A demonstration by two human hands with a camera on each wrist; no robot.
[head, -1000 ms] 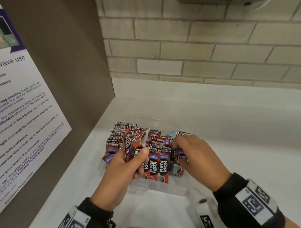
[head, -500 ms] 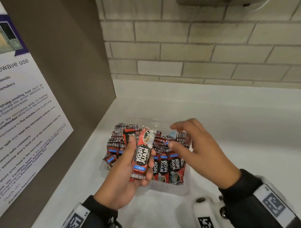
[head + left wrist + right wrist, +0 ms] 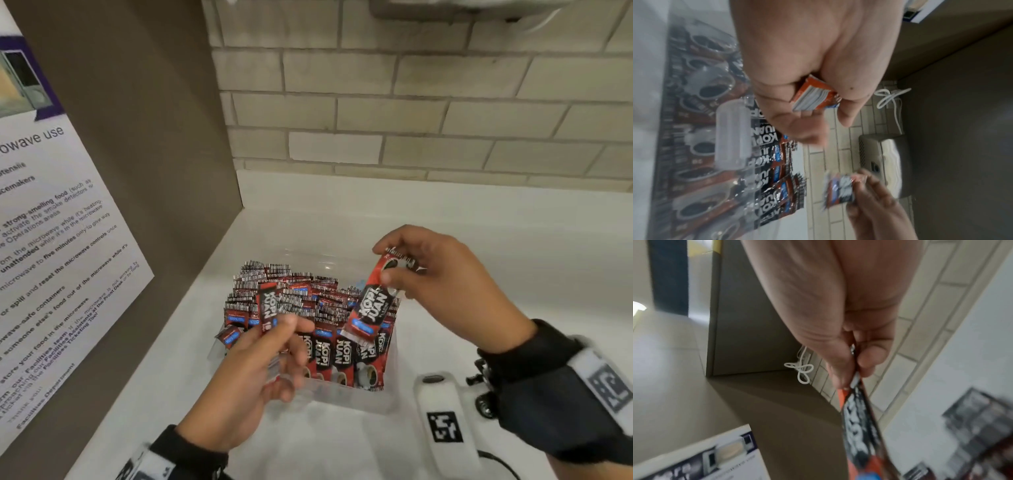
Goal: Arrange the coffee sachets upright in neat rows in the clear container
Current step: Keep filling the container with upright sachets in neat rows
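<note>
A person's left hand (image 3: 239, 380), nearest the camera at the front left of a clear container (image 3: 356, 399), grips a small stack of red-and-black coffee sachets (image 3: 268, 310) between thumb and curled fingers; the left wrist view shows the white edges of that stack (image 3: 813, 95) wedged in the palm, though how many sachets it holds cannot be told. Just beyond, the container sits on a white counter (image 3: 513, 274), packed with sachets standing upright (image 3: 294, 294) in rows, the front row showing its printed faces through the clear wall. Above the container's right side, the right hand (image 3: 445, 291) pinches the top end of a single sachet (image 3: 373, 301) between thumb and fingertips, and the sachet hangs tilted, its lower end over the front-right rows without clearly touching them. The right wrist view shows the same sachet (image 3: 857, 426) edge-on and blurred below the pinching thumb (image 3: 871, 356). Both wrists wear dark bands with square markers. To the left stands a brown panel (image 3: 154, 154) carrying a printed microwave-use notice (image 3: 51, 257), and behind the counter rises a wall of pale brick-pattern tile (image 3: 411, 120).
</note>
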